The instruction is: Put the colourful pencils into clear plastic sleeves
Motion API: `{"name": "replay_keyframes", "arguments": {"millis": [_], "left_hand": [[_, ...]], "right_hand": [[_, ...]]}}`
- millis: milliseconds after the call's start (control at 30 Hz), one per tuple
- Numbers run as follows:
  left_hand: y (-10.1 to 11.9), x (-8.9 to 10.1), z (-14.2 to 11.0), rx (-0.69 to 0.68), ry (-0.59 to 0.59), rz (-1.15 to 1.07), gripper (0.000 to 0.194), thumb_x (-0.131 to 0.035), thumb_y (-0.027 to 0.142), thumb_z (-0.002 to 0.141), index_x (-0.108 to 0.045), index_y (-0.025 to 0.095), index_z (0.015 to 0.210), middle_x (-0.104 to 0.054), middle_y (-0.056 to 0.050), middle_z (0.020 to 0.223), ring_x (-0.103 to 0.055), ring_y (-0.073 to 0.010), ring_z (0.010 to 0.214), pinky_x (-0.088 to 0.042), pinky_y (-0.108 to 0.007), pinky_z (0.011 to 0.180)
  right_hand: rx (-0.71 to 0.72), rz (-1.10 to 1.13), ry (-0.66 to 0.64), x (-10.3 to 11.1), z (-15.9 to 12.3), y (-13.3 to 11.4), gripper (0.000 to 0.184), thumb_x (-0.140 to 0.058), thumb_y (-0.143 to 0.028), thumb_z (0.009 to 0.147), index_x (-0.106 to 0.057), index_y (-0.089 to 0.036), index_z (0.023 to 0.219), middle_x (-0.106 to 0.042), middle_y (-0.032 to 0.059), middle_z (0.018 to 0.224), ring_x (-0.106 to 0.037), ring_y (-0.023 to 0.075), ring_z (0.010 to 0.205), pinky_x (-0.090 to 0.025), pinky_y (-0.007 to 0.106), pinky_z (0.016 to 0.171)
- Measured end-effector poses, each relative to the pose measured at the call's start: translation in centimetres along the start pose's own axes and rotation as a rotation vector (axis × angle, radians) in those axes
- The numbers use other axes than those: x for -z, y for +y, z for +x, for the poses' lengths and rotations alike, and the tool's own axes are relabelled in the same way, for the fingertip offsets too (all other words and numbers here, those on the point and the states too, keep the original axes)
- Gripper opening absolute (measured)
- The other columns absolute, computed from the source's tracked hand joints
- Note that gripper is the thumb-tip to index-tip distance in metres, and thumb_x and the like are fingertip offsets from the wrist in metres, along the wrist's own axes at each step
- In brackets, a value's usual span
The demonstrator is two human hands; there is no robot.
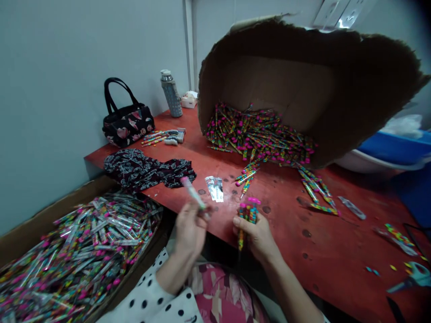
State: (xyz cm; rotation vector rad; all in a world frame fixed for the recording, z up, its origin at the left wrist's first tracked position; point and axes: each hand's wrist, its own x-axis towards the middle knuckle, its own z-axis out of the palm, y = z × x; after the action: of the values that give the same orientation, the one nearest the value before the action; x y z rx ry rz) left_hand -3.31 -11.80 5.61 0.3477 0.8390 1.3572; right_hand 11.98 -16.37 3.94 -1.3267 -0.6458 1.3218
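Note:
My left hand [190,229] pinches a single beaded pen [192,193] with a pink tip, which is blurred by motion. My right hand [257,235] grips a small bunch of multicoloured beaded pens [248,215] upright, with their pink ends on top. A small clear plastic sleeve [214,189] lies on the red table [286,233] just beyond my hands. Loose beaded pens [259,139] spill from a torn cardboard box [279,76] lying on its side. A cardboard tray [43,233] of plastic-wrapped pens sits at my left.
A dark patterned cloth [148,169], a floral handbag [128,123] and a bottle [171,94] stand at the table's far left. Scissors [412,276] lie at the right edge. A white basin [367,163] with blue contents sits behind the box. A grey wall [67,76] bounds the left.

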Motion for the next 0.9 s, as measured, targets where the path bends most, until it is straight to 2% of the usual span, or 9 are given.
{"name": "replay_keyframes", "arguments": {"millis": [67,133,200,267,333,400,533,700,900], "left_hand": [[2.6,1.6,0.5,-0.243,0.089,-0.036,0.052,-0.051,0.065,0.067,-0.063,0.017,0.085,-0.065,-0.003,0.069,-0.062,-0.0168,0.07,-0.05,-0.034,0.074],[3.7,2.5,1.2,-0.384,0.147,0.005,0.065,-0.039,0.072,0.068,-0.063,0.017,0.093,-0.065,-0.005,0.075,-0.062,-0.018,0.074,-0.049,-0.037,0.076],[3.2,2.5,2.1,-0.413,0.094,0.216,0.054,-0.047,0.064,0.071,-0.064,0.018,0.094,-0.064,-0.005,0.08,-0.061,-0.018,0.077,-0.047,-0.036,0.078],[1.5,1.7,3.3,-0.464,-0.071,0.593,0.037,-0.058,0.048,0.072,-0.065,0.02,0.095,-0.063,-0.006,0.087,-0.059,-0.0176,0.081,-0.045,-0.033,0.08],[-0.2,0.7,4.8,-0.61,-0.253,1.006,0.03,-0.061,0.038,0.074,-0.066,0.022,0.098,-0.061,-0.006,0.092,-0.056,-0.0178,0.084,-0.042,-0.032,0.082],[-1.5,0.0,6.4,-0.762,-0.349,1.345,0.029,-0.061,0.035,0.074,-0.065,0.024,0.1,-0.06,-0.005,0.092,-0.052,-0.0191,0.086,-0.039,-0.034,0.082],[-2.8,0.0,8.4,-0.859,-0.361,1.753,0.02,-0.058,0.039,0.076,-0.067,0.027,0.089,-0.059,-0.004,0.091,-0.048,-0.0203,0.089,-0.036,-0.036,0.081],[-3.2,0.1,8.5,-0.921,-0.338,1.811,0.019,-0.053,0.037,0.08,-0.067,0.025,0.075,-0.061,-0.003,0.088,-0.049,-0.0193,0.087,-0.035,-0.036,0.08],[-3.0,0.2,6.7,-1.14,-0.492,1.578,0.021,-0.052,0.029,0.082,-0.066,0.027,0.098,-0.063,-0.004,0.093,-0.051,-0.0194,0.094,-0.035,-0.037,0.088]], "right_hand": [[0.103,-0.048,0.17,0.8,-0.1,-0.2,0.029,-0.073,-0.034,0.062,-0.055,-0.018,0.077,-0.054,-0.0024,0.059,-0.051,0.0132,0.051,-0.04,0.026,0.048],[0.301,-0.143,0.356,1.7,-0.2,-0.4,0.028,-0.072,-0.034,0.063,-0.055,-0.019,0.08,-0.056,-0.0007,0.066,-0.052,0.0135,0.056,-0.044,0.027,0.053],[0.514,-0.238,0.482,2.4,-0.2,-0.5,0.03,-0.073,-0.032,0.062,-0.055,-0.021,0.083,-0.057,-0.0003,0.071,-0.054,0.0142,0.061,-0.045,0.028,0.06],[0.623,-0.322,0.511,2.9,0.0,-0.2,0.033,-0.073,-0.031,0.062,-0.055,-0.021,0.088,-0.058,-0.0003,0.074,-0.055,0.0149,0.064,-0.045,0.029,0.065],[0.579,-0.404,0.474,3.5,0.3,0.5,0.036,-0.072,-0.032,0.063,-0.057,-0.02,0.093,-0.059,-0.0001,0.075,-0.055,0.0152,0.065,-0.045,0.029,0.066],[0.449,-0.471,0.435,4.1,0.8,1.2,0.036,-0.071,-0.034,0.062,-0.06,-0.019,0.094,-0.059,-0.0007,0.073,-0.054,0.0152,0.063,-0.044,0.027,0.063],[0.286,-0.46,0.432,5.1,1.9,1.8,0.034,-0.071,-0.036,0.059,-0.063,-0.016,0.085,-0.057,-0.0032,0.062,-0.051,0.0147,0.057,-0.042,0.026,0.055],[0.17,-0.239,0.29,4.0,3.3,0.2,0.026,-0.074,-0.029,0.054,-0.059,-0.015,0.069,-0.057,-0.003,0.054,-0.051,0.0139,0.05,-0.041,0.026,0.051],[-0.065,0.011,0.052,0.4,5.8,-2.4,0.025,-0.074,-0.026,0.051,-0.062,-0.014,0.068,-0.061,0.0004,0.055,-0.054,0.0129,0.045,-0.042,0.025,0.046]]}}
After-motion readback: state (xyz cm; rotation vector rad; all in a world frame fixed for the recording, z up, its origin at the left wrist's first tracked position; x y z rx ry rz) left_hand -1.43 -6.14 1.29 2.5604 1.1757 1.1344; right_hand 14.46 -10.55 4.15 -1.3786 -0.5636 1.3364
